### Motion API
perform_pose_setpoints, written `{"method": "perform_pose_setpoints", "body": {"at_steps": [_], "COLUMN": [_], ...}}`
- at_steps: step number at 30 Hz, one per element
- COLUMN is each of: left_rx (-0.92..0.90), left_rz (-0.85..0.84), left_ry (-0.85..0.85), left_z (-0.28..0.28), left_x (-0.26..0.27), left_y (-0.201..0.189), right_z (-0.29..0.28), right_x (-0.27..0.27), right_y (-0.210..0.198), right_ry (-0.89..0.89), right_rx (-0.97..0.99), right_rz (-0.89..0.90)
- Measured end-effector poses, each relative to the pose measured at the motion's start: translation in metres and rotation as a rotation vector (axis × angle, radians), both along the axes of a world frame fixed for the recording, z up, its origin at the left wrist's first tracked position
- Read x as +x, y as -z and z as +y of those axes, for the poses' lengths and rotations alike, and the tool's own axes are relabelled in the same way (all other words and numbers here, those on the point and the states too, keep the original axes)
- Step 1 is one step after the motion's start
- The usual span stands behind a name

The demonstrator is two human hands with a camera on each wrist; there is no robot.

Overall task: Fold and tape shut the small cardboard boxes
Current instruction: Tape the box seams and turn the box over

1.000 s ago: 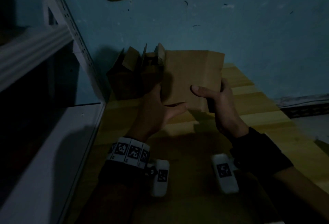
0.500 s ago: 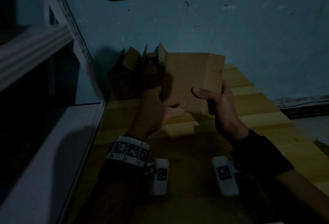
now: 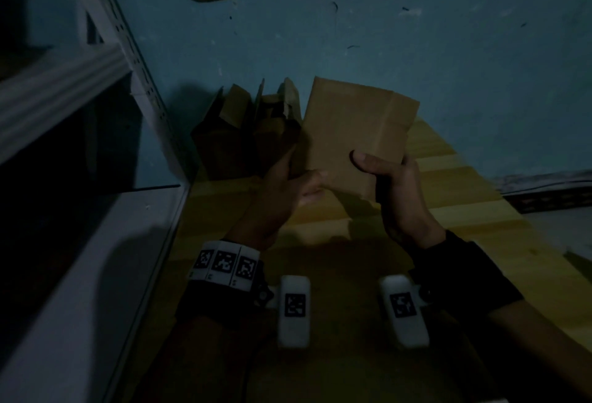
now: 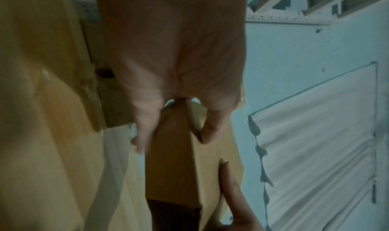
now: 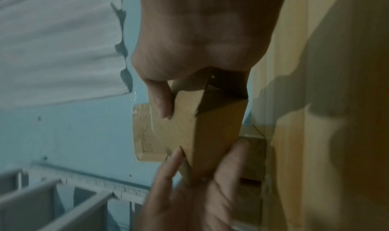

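Compared with a second ago, when the cardboard box (image 3: 352, 136) was sitting pretty square to the head camera, it's now tipped so its top edge leans off to the right and sits a bit higher against the blue wall (image 3: 416, 50). The left hand (image 3: 282, 191) has also crept up the near-left corner, thumb now across the front face. My read: the person is turning the box to get at an open end, so we're still in the folding stage, and no tape roll shows in any view.

The box is held up in the air above the wooden surface (image 3: 448, 184), between both hands, just in front of the pile of other boxes (image 3: 243, 133) stacked in the corner by the white shelf (image 3: 96, 242).

Fingers: right hand (image 3: 400, 191) has its thumb on the front and the rest curled round the back, so it's pinching the lower right corner. The left is doing the same on its side, thumb in front and fingers behind.

Now the useful part. The head view only shows a flat brown panel, so you'd think it was a sheet. The right wrist view shows the end of the box (image 5: 223, 91) gaping open, dark inside, with loose flaps, plus a strip of clear tape (image 5: 143, 128) already along one edge. The left wrist view shows the narrow side panel (image 4: 172, 151) pinched between thumb and fingers.
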State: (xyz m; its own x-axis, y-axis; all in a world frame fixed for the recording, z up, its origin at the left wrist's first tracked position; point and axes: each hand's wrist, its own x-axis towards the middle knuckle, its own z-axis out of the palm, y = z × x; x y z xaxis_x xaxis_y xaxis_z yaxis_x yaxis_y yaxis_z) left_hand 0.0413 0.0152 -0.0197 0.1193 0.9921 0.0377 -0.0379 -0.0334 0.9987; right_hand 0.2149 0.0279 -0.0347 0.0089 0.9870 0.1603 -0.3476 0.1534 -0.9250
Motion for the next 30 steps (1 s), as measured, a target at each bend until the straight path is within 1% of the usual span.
{"method": "perform_pose_setpoints", "body": {"at_steps": [5, 12, 20, 26, 28, 30], "left_rx": [0.048, 0.083, 0.091, 0.068, 0.04, -0.016], "left_rz": [-0.04, -0.082, -0.048, -0.063, -0.05, -0.036], "left_ry": [0.027, 0.001, -0.041, -0.027, -0.009, -0.042], "left_z": [0.0001, -0.0007, 0.0004, 0.0003, 0.0001, 0.0021], "left_x": [0.0024, 0.0066, 0.007, 0.0078, 0.0076, 0.0035], "left_y": [0.0029, 0.0039, 0.0062, 0.0068, 0.0063, 0.0053], "right_z": [0.0012, -0.001, -0.0027, -0.0008, 0.0003, 0.0019], "right_x": [0.002, -0.0036, -0.0039, -0.0006, 0.0014, 0.0026], "right_y": [-0.0013, 0.0007, 0.0035, 0.0, -0.0028, -0.0045], "right_ry": [0.001, 0.011, 0.024, 0.008, -0.015, -0.052], "right_rx": [0.013, 0.039, 0.045, 0.019, 0.009, -0.002], "right_rz": [0.016, 0.038, 0.014, -0.009, -0.025, -0.048]}}
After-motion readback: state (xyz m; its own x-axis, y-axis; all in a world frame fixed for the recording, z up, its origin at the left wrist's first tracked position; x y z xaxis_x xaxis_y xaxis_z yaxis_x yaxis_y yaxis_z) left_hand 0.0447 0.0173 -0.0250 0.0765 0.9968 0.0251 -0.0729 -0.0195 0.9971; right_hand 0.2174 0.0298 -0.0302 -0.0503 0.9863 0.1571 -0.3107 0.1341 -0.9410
